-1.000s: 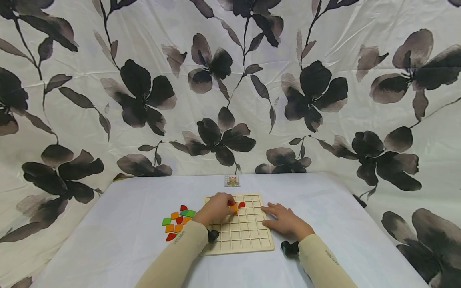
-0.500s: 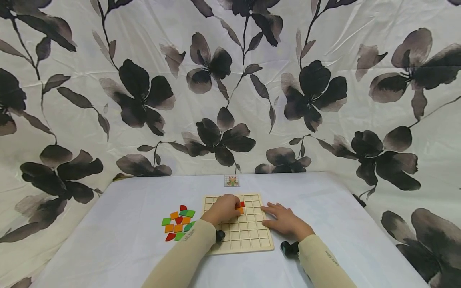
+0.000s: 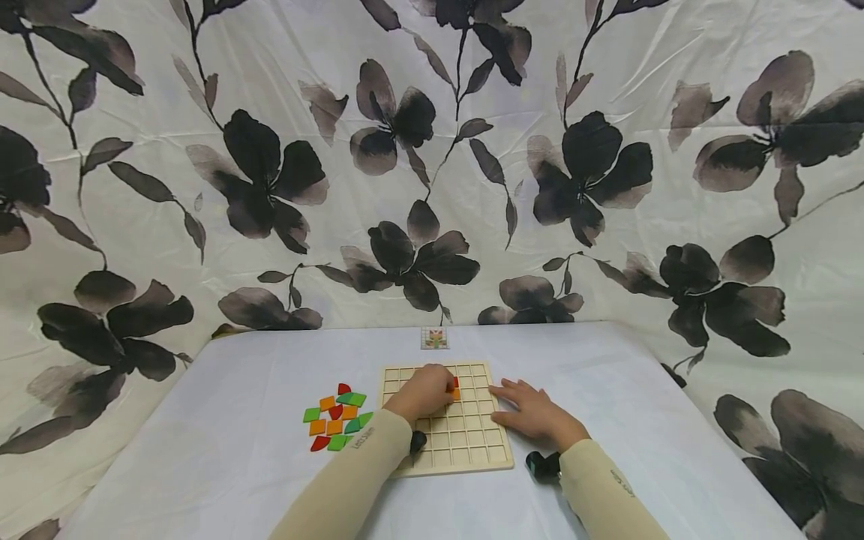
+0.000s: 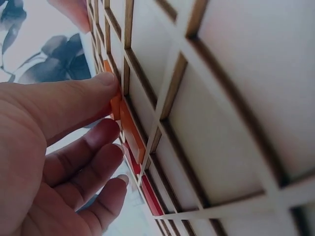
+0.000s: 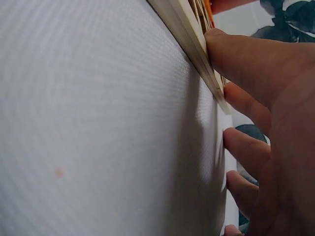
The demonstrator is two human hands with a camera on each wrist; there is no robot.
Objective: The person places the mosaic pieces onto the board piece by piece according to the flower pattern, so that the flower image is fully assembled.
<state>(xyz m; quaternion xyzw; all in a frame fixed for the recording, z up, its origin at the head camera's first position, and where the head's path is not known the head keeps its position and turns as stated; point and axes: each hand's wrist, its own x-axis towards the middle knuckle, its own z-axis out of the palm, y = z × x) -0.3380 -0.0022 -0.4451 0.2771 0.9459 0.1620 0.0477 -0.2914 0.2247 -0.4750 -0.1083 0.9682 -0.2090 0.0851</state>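
Note:
A wooden grid board lies flat on the white table. My left hand is over its upper middle, thumb and forefinger pinching an orange tile at the grid. Beside that tile, a second orange tile sits in a cell, with red tiles close by, below the other fingertips. The left hand hides part of these tiles from the head view. My right hand rests at the board's right edge with fingers extended. Its thumb touches the board's side.
Several loose red, orange and green tiles lie left of the board. A small card with a coloured pattern lies behind it. A flower-printed cloth hangs beyond the table's far edge.
My left hand has shifted slightly right across the board, uncovering more of the loose tiles on the left. The right hand has stayed at the board's edge.

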